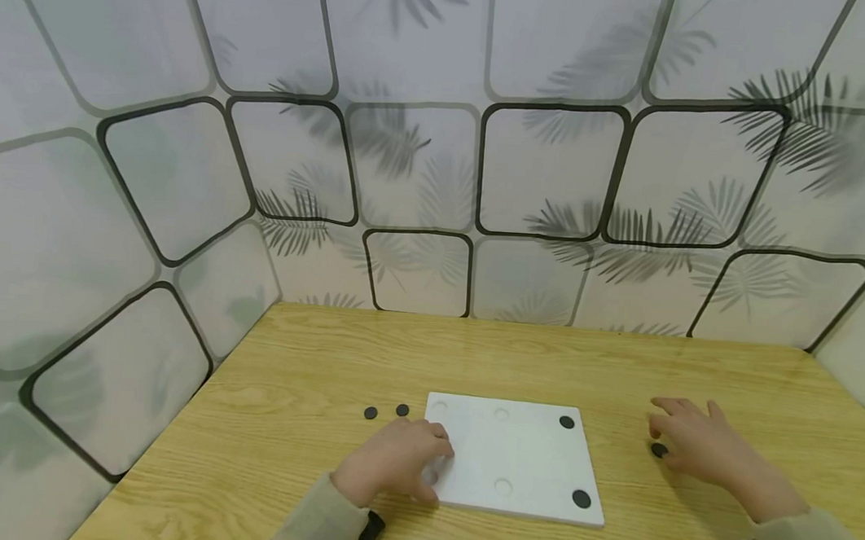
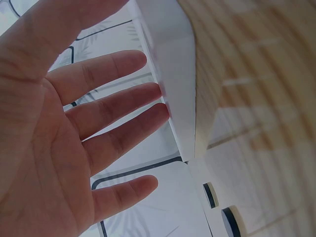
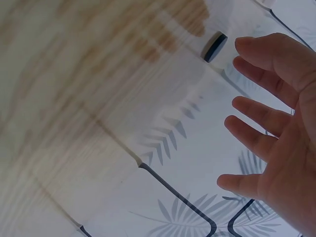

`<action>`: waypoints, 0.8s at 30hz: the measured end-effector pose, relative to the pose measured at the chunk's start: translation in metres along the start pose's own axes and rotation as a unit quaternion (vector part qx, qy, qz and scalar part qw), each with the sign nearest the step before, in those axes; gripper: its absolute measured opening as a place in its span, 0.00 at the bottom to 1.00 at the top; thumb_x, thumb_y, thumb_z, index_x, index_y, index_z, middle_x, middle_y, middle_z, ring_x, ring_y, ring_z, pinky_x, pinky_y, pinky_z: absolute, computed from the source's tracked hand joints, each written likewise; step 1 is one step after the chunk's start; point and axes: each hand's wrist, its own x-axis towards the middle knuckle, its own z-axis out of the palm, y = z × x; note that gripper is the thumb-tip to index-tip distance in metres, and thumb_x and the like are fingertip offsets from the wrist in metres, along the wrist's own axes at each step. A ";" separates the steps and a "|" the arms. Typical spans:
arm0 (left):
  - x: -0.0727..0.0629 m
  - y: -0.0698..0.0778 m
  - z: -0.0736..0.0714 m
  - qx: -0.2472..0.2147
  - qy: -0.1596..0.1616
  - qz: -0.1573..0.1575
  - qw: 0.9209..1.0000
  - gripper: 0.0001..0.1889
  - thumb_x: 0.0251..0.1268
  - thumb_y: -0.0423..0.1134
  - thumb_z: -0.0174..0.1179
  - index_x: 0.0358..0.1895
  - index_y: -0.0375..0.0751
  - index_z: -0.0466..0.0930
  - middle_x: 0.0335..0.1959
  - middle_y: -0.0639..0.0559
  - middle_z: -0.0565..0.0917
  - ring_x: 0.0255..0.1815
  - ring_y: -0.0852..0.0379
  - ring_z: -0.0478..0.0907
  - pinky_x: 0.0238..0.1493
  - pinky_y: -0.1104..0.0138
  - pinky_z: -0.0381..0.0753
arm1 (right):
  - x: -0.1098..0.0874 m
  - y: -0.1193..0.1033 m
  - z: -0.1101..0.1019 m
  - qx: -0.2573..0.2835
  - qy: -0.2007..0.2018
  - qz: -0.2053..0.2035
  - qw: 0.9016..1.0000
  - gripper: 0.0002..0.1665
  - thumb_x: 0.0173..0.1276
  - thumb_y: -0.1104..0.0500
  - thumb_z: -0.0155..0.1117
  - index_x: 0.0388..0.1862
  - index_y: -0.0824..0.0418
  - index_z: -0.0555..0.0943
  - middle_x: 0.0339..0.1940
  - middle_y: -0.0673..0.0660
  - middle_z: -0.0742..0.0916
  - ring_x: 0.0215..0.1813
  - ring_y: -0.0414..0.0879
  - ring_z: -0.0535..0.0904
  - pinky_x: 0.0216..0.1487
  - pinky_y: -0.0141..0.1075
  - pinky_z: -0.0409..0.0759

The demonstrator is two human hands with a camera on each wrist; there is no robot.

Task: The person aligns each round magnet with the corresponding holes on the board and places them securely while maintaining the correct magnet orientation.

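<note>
A white board (image 1: 533, 455) lies flat on the table, with round shallow recesses along its far and near sides. Black discs fill its two right-hand recesses, one at the far corner (image 1: 567, 422) and one at the near corner (image 1: 581, 499). My left hand (image 1: 402, 458) rests at the board's left edge; in the left wrist view its extended fingertips (image 2: 160, 109) meet the board's side. Over to the right, my right hand (image 1: 709, 448) is just beside a loose black disc (image 1: 659, 450). The right wrist view shows that disc (image 3: 214, 47) standing apart from the loosely bent thumb and fingers, which hold nothing.
Two more black discs, one farther left (image 1: 370, 413) and one nearer the board (image 1: 402, 410), lie on the wooden table (image 1: 309, 378) past the left hand. Patterned cloth walls (image 1: 423, 172) rise behind the table and at both sides.
</note>
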 end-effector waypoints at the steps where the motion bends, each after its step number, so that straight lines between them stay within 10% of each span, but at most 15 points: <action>1: 0.000 0.000 0.000 -0.001 0.000 0.000 1.000 0.24 0.36 0.54 0.69 0.42 0.51 0.80 0.41 0.61 0.76 0.39 0.64 0.73 0.39 0.72 0.72 | 0.001 0.000 0.001 -0.001 -0.005 0.001 1.000 0.16 0.39 0.59 0.74 0.24 0.49 0.75 0.51 0.69 0.73 0.51 0.67 0.66 0.41 0.71 0.53; 24: -0.001 0.000 -0.001 -0.001 -0.003 -0.007 1.000 0.24 0.36 0.54 0.69 0.42 0.51 0.79 0.41 0.61 0.76 0.38 0.64 0.72 0.38 0.72 0.71 | 0.004 0.000 0.009 -0.021 0.010 -0.012 1.000 0.17 0.38 0.62 0.73 0.20 0.49 0.71 0.48 0.69 0.75 0.48 0.68 0.69 0.39 0.72 0.54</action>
